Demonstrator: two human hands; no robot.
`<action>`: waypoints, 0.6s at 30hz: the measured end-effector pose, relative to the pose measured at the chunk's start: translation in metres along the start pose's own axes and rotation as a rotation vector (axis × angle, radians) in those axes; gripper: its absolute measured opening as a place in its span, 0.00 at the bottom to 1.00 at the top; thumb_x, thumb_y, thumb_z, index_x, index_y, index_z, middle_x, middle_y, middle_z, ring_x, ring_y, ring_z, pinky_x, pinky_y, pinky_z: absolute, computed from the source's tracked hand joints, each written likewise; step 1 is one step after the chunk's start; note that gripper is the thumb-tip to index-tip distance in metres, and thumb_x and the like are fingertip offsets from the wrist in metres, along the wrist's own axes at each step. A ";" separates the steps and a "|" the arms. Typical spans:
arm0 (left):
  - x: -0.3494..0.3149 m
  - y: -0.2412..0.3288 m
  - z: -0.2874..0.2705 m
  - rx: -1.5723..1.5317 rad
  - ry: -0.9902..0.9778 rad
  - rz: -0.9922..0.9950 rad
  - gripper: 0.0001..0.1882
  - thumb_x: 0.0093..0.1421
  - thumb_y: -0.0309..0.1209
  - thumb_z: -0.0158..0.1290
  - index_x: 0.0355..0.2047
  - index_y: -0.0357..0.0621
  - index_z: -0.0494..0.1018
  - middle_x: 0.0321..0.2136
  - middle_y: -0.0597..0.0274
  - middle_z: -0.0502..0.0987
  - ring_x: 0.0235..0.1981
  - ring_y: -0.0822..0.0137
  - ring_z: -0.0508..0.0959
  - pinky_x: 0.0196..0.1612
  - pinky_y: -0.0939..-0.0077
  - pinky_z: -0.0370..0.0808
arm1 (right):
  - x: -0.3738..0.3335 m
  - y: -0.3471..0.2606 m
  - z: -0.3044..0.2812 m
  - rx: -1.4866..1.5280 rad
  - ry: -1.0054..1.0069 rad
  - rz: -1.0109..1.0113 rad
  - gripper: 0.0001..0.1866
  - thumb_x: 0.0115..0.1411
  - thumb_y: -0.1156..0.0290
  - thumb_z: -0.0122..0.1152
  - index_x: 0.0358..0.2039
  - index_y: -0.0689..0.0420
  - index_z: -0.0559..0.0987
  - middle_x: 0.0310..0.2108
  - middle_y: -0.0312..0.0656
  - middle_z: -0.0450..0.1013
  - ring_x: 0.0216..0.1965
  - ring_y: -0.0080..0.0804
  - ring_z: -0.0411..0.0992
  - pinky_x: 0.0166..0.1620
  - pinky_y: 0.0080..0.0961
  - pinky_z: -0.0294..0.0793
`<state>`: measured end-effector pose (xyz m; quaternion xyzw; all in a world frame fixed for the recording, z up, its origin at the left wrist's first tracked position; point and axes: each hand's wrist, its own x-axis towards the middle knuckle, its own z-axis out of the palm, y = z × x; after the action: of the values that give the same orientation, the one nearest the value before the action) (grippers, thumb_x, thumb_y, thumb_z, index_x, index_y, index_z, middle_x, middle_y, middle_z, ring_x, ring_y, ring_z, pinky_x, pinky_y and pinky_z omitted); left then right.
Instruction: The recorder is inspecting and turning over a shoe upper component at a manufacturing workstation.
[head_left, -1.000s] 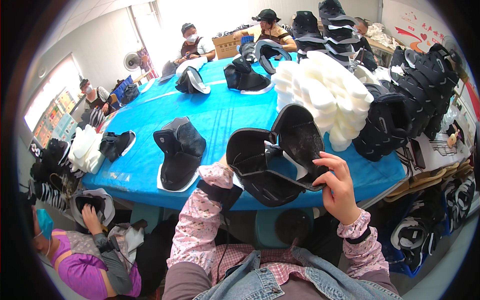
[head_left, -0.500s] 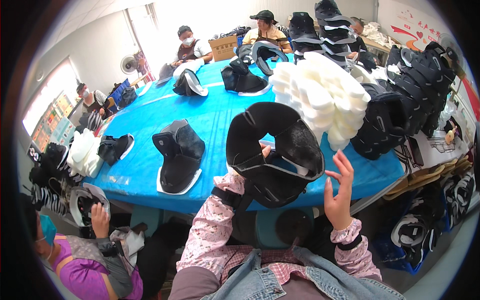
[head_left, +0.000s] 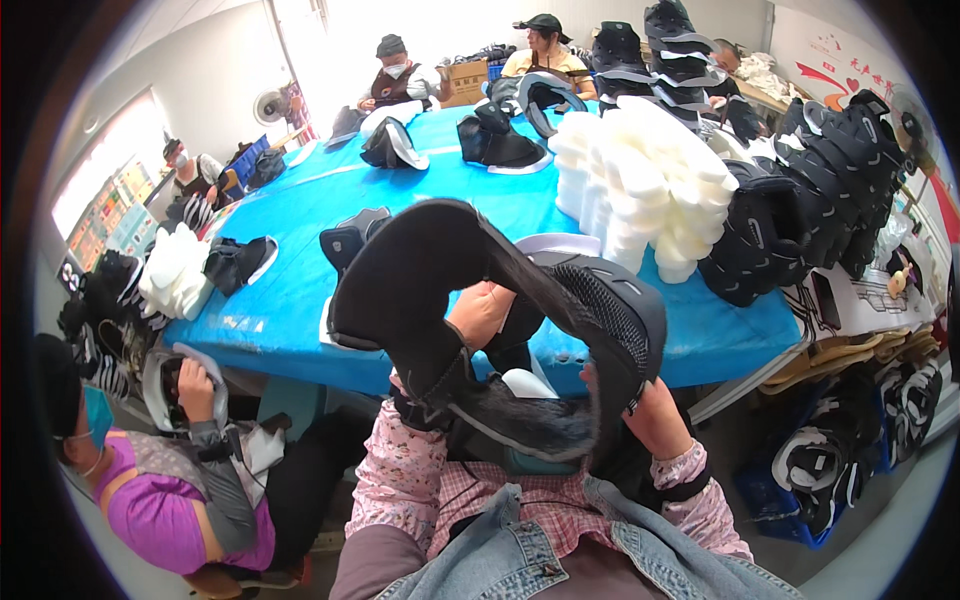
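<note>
A black boot upper (head_left: 400, 285), fur-lined with a mesh panel at its right, hangs over the near edge of the table, its wide opening turned toward me. My left hand (head_left: 482, 314) shows through the opening and grips it from within, fingers curled. At its lower right edge, my right hand (head_left: 656, 420) clasps the rim, the fingers partly hidden behind the material. A pale, flat edge (head_left: 560, 243) shows at the upper's far side. Another black boot upper (head_left: 350, 235) lies on the table just beyond, mostly covered by the one I hold.
Piled white foam pieces (head_left: 640, 185) stand beyond my right hand, next to stacked black boot uppers (head_left: 755, 240). More uppers (head_left: 498, 145) lie across the blue-covered table (head_left: 270, 310). A co-worker in purple (head_left: 180, 490) sits at my left. A blue crate (head_left: 785, 500) holds pieces at lower right.
My right hand, free and open before, now grips the upper's lower right edge. The upper has turned and its opening spread wide toward me. My left hand has moved inside the opening.
</note>
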<state>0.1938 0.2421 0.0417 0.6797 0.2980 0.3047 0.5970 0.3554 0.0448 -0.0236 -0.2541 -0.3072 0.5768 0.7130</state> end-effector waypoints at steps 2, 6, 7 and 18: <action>-0.001 0.011 0.008 0.005 -0.057 -0.015 0.09 0.60 0.36 0.44 0.31 0.45 0.66 0.18 0.77 0.60 0.20 0.86 0.59 0.21 0.90 0.55 | -0.012 -0.009 0.006 0.023 -0.006 -0.004 0.28 0.53 0.67 0.49 0.53 0.65 0.57 0.48 0.47 0.63 0.49 0.38 0.63 0.52 0.31 0.61; -0.019 0.006 0.015 0.222 -0.059 0.098 0.08 0.58 0.33 0.48 0.28 0.42 0.66 0.18 0.73 0.65 0.21 0.82 0.64 0.22 0.88 0.60 | -0.023 -0.013 0.022 0.234 -0.118 0.053 0.31 0.44 0.72 0.51 0.52 0.65 0.59 0.49 0.48 0.63 0.48 0.39 0.65 0.49 0.34 0.66; -0.022 0.008 0.020 0.224 -0.060 0.100 0.08 0.58 0.33 0.48 0.28 0.42 0.66 0.18 0.73 0.65 0.21 0.82 0.64 0.22 0.88 0.60 | -0.027 -0.010 0.026 0.289 -0.108 0.046 0.35 0.40 0.71 0.52 0.52 0.65 0.58 0.50 0.51 0.61 0.50 0.41 0.63 0.51 0.36 0.64; -0.045 -0.027 0.007 -0.075 0.008 0.261 0.10 0.56 0.30 0.48 0.36 0.36 0.68 0.31 0.61 0.72 0.33 0.72 0.71 0.35 0.81 0.68 | -0.019 -0.015 0.085 0.443 0.092 -0.102 0.43 0.32 0.61 0.51 0.53 0.65 0.57 0.51 0.54 0.59 0.51 0.49 0.60 0.52 0.41 0.62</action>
<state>0.1697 0.2062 0.0118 0.6888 0.1978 0.3934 0.5759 0.3005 0.0240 0.0423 -0.1014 -0.1528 0.5812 0.7928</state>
